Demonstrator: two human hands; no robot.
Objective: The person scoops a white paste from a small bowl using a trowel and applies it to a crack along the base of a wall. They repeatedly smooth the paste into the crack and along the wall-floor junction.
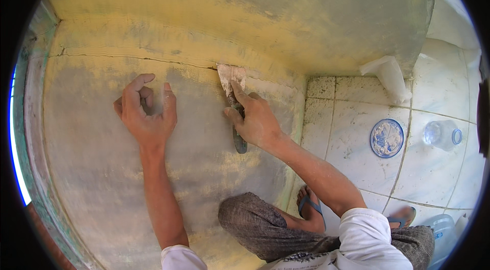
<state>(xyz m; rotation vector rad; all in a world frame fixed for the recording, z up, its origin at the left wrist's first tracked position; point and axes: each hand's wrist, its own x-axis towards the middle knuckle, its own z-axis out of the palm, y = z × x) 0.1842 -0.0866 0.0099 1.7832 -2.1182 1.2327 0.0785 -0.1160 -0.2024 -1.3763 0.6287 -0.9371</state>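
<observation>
My right hand (256,119) grips a putty knife (234,78) by its dark handle, index finger stretched along the blade. Whitish filler coats the blade, and its edge lies against the wall at a long crack (148,59). To the right of the blade, a pale band of filler (268,87) covers the line of the crack. My left hand (148,111) is held in front of the wall, left of the knife, with fingers curled but apart and nothing between them. The wall (102,132) is patchy grey and yellow.
On the tiled floor at right sit a blue-rimmed lid (387,138) with white paste and a clear plastic bottle (443,135). A crumpled white bag (390,78) lies by the wall corner. A bluish plastic container (443,234) stands near my sandalled feet. A weathered frame (41,132) borders the left.
</observation>
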